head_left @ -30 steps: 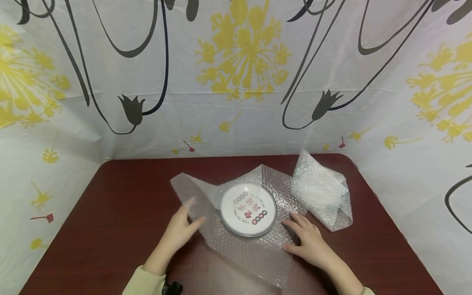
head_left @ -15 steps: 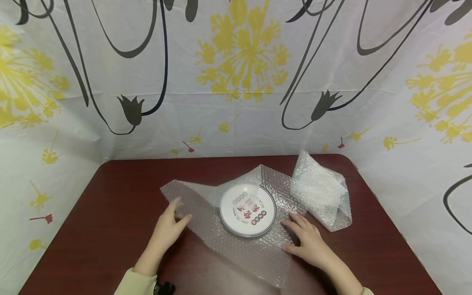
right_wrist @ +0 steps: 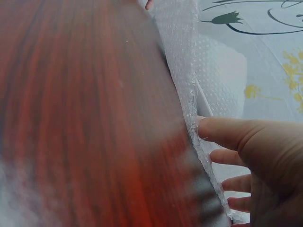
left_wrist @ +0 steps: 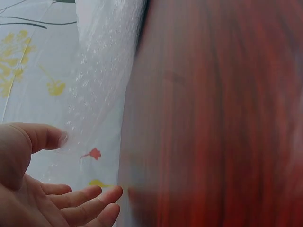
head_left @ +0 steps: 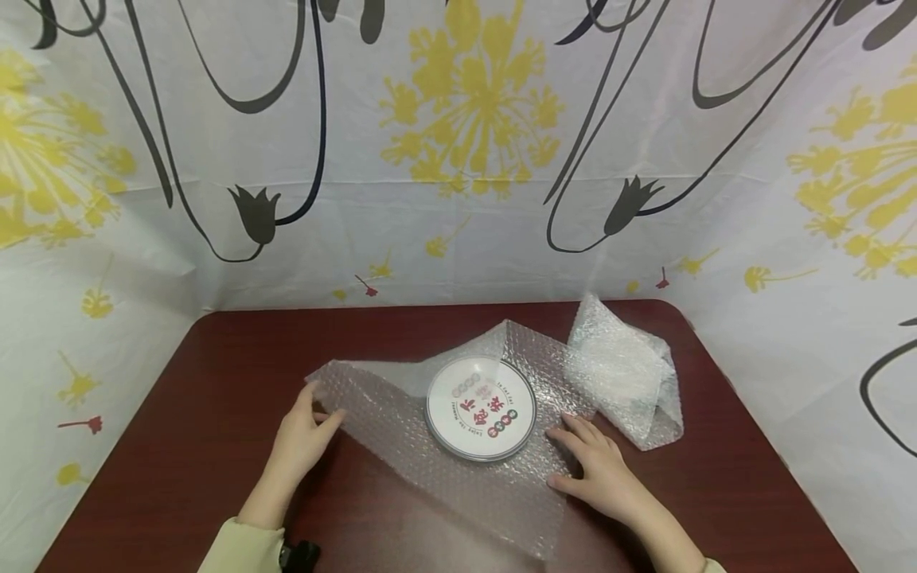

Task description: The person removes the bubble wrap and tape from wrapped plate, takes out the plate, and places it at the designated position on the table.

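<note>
A flat round container (head_left: 481, 408) with a white printed top and red characters lies on a spread sheet of bubble wrap (head_left: 444, 485). Part of the sheet's far side seems to lie over the container's upper edge. My left hand (head_left: 297, 436) is at the sheet's left corner. In the left wrist view its thumb (left_wrist: 49, 137) is at the wrap, well apart from the loosely bent fingers. My right hand (head_left: 598, 469) rests with spread fingers on the sheet's right side, near the container. The right wrist view shows the right thumb (right_wrist: 220, 130) against the wrap's edge.
A folded packet of bubble wrap (head_left: 626, 374) lies at the back right, against the sheet. The dark red wooden table (head_left: 193, 446) has patterned white cloth (head_left: 444, 239) around its back and sides. A black band sits at the left wrist.
My left hand has moved left and slightly down, and the wrap's left corner has unfolded outward and lies flatter. The right hand and the round container have stayed in place.
</note>
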Motion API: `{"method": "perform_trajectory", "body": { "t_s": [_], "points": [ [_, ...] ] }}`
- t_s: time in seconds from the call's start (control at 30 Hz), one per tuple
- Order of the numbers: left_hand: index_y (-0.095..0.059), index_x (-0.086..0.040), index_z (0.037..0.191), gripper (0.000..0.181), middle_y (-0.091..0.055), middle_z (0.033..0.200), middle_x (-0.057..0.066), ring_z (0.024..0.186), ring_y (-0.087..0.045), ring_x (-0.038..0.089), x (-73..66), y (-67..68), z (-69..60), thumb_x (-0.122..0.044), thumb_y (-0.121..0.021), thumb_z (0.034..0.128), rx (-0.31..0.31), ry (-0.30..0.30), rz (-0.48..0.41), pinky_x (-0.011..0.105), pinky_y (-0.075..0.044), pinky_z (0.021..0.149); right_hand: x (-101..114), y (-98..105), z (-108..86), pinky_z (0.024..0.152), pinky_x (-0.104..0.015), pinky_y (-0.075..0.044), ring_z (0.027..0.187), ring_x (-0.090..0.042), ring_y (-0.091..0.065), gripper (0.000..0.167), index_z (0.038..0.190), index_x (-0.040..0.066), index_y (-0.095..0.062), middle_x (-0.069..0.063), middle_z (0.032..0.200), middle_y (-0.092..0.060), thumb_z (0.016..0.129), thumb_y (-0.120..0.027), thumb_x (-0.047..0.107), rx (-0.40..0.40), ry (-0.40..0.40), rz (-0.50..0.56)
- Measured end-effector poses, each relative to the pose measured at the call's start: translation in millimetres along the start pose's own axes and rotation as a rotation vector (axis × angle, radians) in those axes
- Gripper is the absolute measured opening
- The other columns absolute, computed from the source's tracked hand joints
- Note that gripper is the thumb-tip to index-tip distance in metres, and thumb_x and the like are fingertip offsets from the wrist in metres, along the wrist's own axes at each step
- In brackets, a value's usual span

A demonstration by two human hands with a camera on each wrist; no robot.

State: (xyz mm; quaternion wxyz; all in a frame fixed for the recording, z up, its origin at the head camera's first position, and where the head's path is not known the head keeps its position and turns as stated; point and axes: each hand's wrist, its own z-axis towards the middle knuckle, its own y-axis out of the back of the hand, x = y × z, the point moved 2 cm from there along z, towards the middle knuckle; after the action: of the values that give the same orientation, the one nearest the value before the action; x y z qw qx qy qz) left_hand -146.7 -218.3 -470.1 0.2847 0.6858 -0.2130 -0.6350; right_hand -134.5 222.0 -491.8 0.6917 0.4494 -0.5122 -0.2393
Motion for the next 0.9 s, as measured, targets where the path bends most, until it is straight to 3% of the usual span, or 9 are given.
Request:
{"method": "perform_trajectory", "body": {
  "t_s": [0.2,0.43,0.7,0.9],
  "points": [
    [-0.018,0.008,0.147,0.072,-0.041,0.139,0.030,0.105,-0.058,0.036,3.8,6.0,2.0,-0.020,-0.058,0.0947,-0.018,0.002,0.004,0.042,-0.053,0.071,0,-1,-0.8,0.097,-0.069,-0.023,0.133,-0.043,-0.029,0.066,0.130,0.012,-0.058,-0.020,0.145,-0.039,0.074,-0.080,0.038,-0.002,0.004,-0.001],
    [-0.014,0.008,0.148,0.077,-0.038,0.137,0.033,0.107,-0.056,0.039,5.4,12.1,5.0,-0.017,-0.060,0.0912,-0.048,-0.012,0.079,0.052,-0.050,0.077,1,0,-0.6,0.097,-0.070,-0.023,0.134,-0.043,-0.029,0.066,0.130,0.012,-0.058,-0.020,0.146,-0.038,0.074,-0.080,0.039,-0.005,0.006,0.002],
    [-0.025,0.009,0.145,0.069,-0.028,0.144,0.033,0.127,-0.035,0.049,6.9,11.8,8.3,-0.012,-0.060,0.0904,-0.008,-0.125,0.201,0.063,-0.036,0.097,0,0,-0.9,0.097,-0.070,-0.023,0.134,-0.043,-0.028,0.066,0.131,0.012,-0.058,-0.020,0.146,-0.038,0.075,-0.080,0.038,0.005,-0.006,0.008],
    [-0.036,0.010,0.139,0.061,-0.030,0.143,0.031,0.125,-0.035,0.051,5.0,10.8,11.7,-0.006,-0.065,0.0864,-0.021,-0.225,0.265,0.064,-0.037,0.094,0,0,-0.3,0.098,-0.069,-0.023,0.134,-0.043,-0.029,0.066,0.131,0.012,-0.058,-0.020,0.146,-0.038,0.075,-0.080,0.038,0.004,-0.003,0.005]
  ]
}}
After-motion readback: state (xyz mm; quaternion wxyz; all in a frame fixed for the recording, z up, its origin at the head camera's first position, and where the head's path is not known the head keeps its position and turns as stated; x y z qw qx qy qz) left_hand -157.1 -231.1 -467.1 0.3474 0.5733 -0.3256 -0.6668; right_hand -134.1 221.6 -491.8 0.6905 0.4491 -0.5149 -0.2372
